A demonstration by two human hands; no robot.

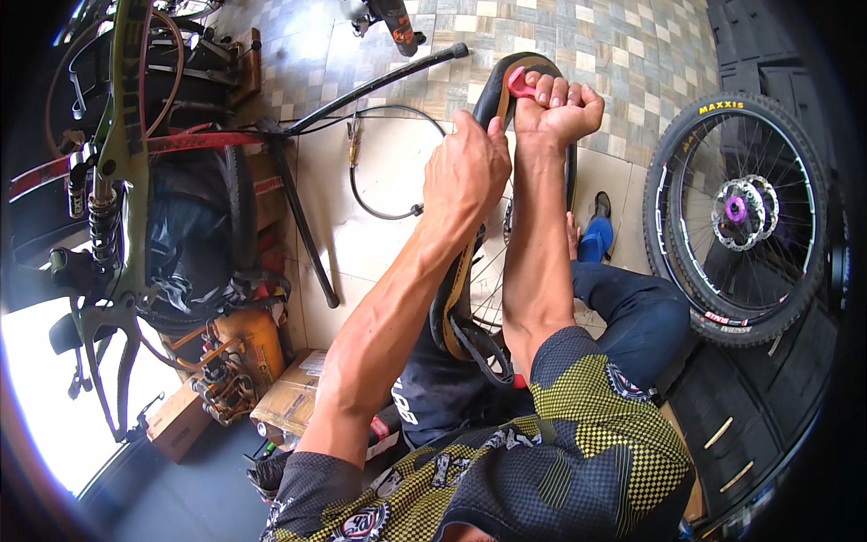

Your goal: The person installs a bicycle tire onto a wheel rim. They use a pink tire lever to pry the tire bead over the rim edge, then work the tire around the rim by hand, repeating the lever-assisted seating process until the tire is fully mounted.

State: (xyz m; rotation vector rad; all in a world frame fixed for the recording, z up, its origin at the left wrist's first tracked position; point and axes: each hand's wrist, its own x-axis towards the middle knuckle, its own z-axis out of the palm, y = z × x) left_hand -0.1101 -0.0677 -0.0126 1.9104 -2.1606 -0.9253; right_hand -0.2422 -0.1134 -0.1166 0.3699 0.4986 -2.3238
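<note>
Between my forearms a bicycle wheel (485, 287) stands with a black, tan-edged tyre (450, 298) around it. My left hand (465, 167) is closed on the tyre's upper left part, thumb against its side. Just right of it, my right hand (553, 113) grips a pink tyre lever (520, 79) at the top of the tyre, fingers curled over it. A loose black strip, perhaps an inner tube (492, 359), hangs at the lower part of the wheel near my lap. The hands hide part of the tyre.
At left hang a green bike frame (135, 226) and a yellow compressor (257, 348). A black stand (302, 253) and looped hose (361, 194) are ahead. A spare wheel (664, 217) rests at right. Cardboard boxes (284, 402) lie lower left; a blue sandal (596, 239) is by my foot.
</note>
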